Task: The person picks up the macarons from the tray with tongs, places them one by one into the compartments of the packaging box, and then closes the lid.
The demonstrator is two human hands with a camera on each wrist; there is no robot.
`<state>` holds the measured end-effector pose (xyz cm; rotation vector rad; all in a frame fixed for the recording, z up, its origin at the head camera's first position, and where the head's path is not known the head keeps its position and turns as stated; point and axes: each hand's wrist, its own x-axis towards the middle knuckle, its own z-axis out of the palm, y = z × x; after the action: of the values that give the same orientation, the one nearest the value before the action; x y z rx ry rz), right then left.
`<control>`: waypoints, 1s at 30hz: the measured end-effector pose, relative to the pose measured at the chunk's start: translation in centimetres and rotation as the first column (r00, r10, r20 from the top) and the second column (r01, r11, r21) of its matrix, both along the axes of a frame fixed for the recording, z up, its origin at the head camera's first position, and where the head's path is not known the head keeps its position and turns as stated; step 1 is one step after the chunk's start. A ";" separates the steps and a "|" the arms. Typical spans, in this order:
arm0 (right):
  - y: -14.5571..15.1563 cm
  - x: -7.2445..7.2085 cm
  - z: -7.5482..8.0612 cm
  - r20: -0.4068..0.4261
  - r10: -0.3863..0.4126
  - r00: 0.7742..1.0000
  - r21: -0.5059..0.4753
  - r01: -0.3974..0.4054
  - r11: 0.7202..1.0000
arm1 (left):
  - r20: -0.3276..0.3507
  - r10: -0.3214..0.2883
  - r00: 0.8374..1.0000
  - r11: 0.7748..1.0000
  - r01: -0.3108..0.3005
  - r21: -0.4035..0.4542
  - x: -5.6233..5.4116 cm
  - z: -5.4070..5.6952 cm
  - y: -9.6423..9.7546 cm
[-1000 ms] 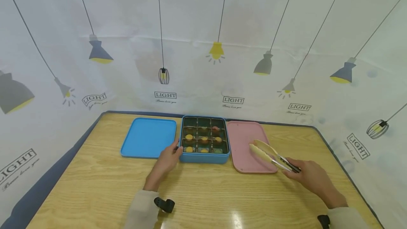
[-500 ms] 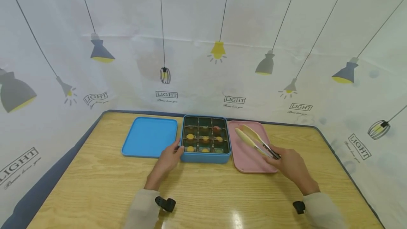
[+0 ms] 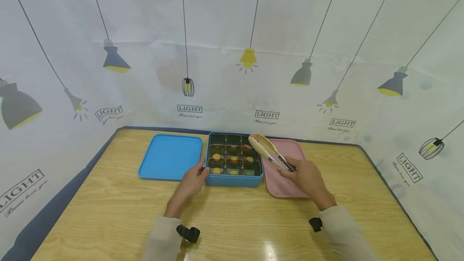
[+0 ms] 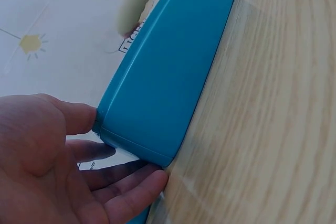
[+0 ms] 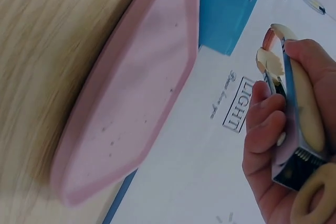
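My left hand [image 3: 193, 181] holds the near left corner of a blue box [image 3: 234, 180]. In the left wrist view its thumb lies at the top rim and the fingertips [image 4: 152, 179] reach the lower edge. The box has a dark divided insert; yellow round pieces [image 3: 216, 157] sit in several compartments, and a reddish piece shows in the right column. My right hand [image 3: 306, 177] grips kitchen tongs [image 3: 259, 147] with cream tips and metal arms. Those tips hang over the box's back right compartments. Something small and reddish [image 5: 269, 38] shows between them in the right wrist view.
A pink tray [image 3: 295, 150] lies against the box's right side, with dark specks on it. To the left is a flat blue lid [image 3: 172, 156]. Behind the wooden table [image 3: 232, 220] hangs a white curtain [image 3: 217, 23] printed with lamps.
My right hand has carried the tongs leftward, from above the pink tray to over the back right part of the box. The left hand has stayed at the box's corner.
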<state>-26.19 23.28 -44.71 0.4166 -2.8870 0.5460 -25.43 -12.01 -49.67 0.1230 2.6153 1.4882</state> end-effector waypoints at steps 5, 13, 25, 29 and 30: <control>-1.9 -0.6 0.0 -0.046 0.057 0.997 -0.009 -0.057 0.998 | 0.001 0.001 1.000 1.000 -0.001 -0.003 0.1 -0.1 0.0; -4.7 -1.5 -0.1 -0.037 0.088 0.995 -0.049 -0.089 0.995 | -0.019 -0.001 1.000 1.000 0.001 -0.007 0.1 -0.1 -0.2; -9.2 -2.4 0.8 0.044 0.023 0.999 -0.027 -0.022 0.999 | -0.027 0.004 1.000 1.000 -0.004 0.000 -0.1 -0.6 -0.3; -10.1 -2.5 1.0 0.078 -0.004 0.997 -0.042 0.007 0.999 | -0.017 0.012 1.000 1.000 -0.012 0.005 -0.1 -0.5 -0.1; -10.3 -2.5 0.9 0.085 -0.011 0.996 -0.046 0.015 0.999 | -0.017 0.014 1.000 1.000 -0.014 0.007 -0.1 -0.5 -0.1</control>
<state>-28.72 13.03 -43.78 0.3762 -2.9490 0.6422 -25.57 -12.11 -50.21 0.1190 2.6298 1.5081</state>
